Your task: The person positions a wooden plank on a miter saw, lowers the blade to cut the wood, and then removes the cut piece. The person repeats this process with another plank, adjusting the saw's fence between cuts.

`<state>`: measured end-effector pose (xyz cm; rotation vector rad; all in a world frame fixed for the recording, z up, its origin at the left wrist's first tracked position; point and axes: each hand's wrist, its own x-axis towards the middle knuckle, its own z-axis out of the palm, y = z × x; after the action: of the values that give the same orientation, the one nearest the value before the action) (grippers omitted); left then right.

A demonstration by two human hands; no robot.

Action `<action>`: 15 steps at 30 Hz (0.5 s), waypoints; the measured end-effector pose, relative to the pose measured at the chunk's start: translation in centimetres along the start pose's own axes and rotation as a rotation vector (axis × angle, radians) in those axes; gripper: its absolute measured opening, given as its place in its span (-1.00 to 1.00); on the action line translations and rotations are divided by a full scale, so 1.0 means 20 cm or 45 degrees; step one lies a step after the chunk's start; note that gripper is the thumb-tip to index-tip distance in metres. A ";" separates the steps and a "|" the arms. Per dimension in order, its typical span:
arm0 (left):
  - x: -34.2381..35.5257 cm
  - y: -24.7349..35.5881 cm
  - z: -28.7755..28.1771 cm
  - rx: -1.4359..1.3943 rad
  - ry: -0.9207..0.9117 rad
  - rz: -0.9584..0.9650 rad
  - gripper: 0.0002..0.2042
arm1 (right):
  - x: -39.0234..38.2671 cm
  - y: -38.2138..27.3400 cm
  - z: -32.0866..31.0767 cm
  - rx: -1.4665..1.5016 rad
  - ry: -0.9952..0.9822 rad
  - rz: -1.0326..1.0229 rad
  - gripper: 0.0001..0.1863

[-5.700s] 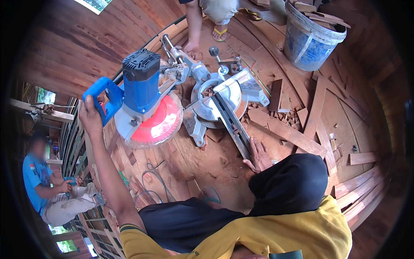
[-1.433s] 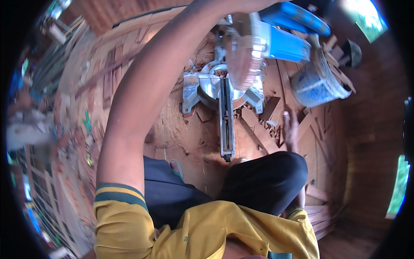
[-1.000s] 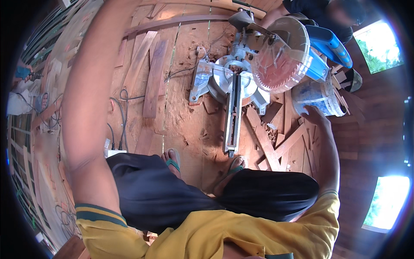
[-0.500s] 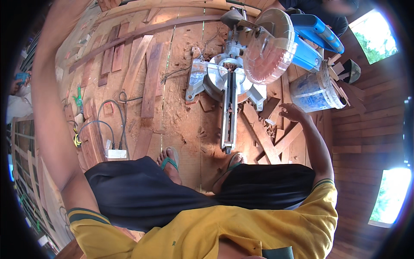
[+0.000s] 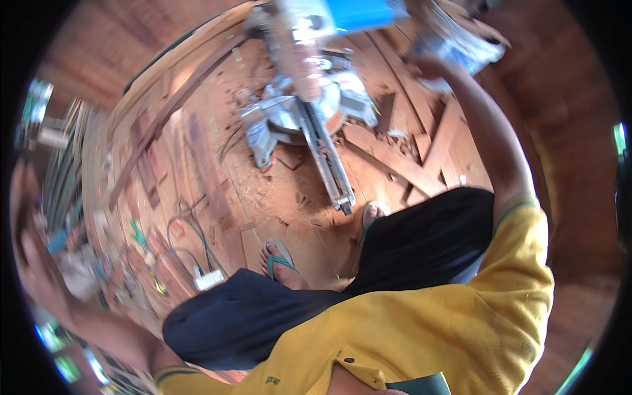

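Out at the far left edge of the head view, my left hand [image 5: 25, 197] is raised with its fingers stretched out, blurred, and no object shows in it. My right hand [image 5: 428, 66] reaches forward on the right, beside a bucket [image 5: 457, 49] stuffed with wood offcuts. Motion smears its fingers, so I cannot make out whether it touches the bucket. Ahead of me on the wooden floor stands a mitre saw [image 5: 286, 112] with a blue body and a grey slotted base arm pointing toward my feet. Its blade and guard are blurred at the top.
Crossed boards and offcuts [image 5: 395, 158] lie right of the saw. On the left are long wood strips [image 5: 151, 145], cables and a white power strip [image 5: 209, 280]. Sawdust covers the floor around my sandalled feet [image 5: 280, 263].
The whole view has swung, bringing the saw and bucket higher. My left arm has dropped outward to the left edge. My right hand appears farther forward, close to the bucket.
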<state>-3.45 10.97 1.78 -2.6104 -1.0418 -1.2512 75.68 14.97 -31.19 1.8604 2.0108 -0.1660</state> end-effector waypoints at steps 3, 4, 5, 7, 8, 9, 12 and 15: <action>-0.15 0.27 0.12 0.055 -0.586 0.003 -0.46 | 0.05 -0.01 -0.20 0.153 0.188 -0.011 -0.56; -0.20 0.37 0.16 0.138 -0.820 0.092 -0.36 | 0.07 -0.06 -0.26 0.178 0.180 0.049 -0.56; -0.24 0.47 0.18 -0.012 -1.143 -0.096 -0.34 | 0.10 -0.11 -0.32 0.210 0.244 0.009 -0.56; -0.28 0.58 0.29 -0.093 -1.629 0.027 -0.24 | 0.16 -0.24 -0.37 0.279 0.309 0.020 -0.53; -0.30 0.62 0.34 -0.145 -1.803 -0.125 -0.21 | 0.19 -0.30 -0.35 0.396 0.403 -0.013 -0.53; -0.30 0.62 0.38 -0.215 -1.779 -0.176 -0.20 | 0.22 -0.36 -0.31 0.490 0.482 -0.033 -0.53; -0.29 0.54 0.47 -0.213 -1.720 -0.183 -0.23 | 0.41 -0.50 -0.22 0.495 0.627 0.001 -0.55; -0.33 0.38 0.54 -0.195 -1.362 -0.389 -0.31 | 0.56 -0.49 -0.12 0.606 0.820 0.083 -0.59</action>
<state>5.37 5.08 -8.43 -3.3457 -1.5113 0.2166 65.18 25.20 -34.74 2.5190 2.4804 -0.0222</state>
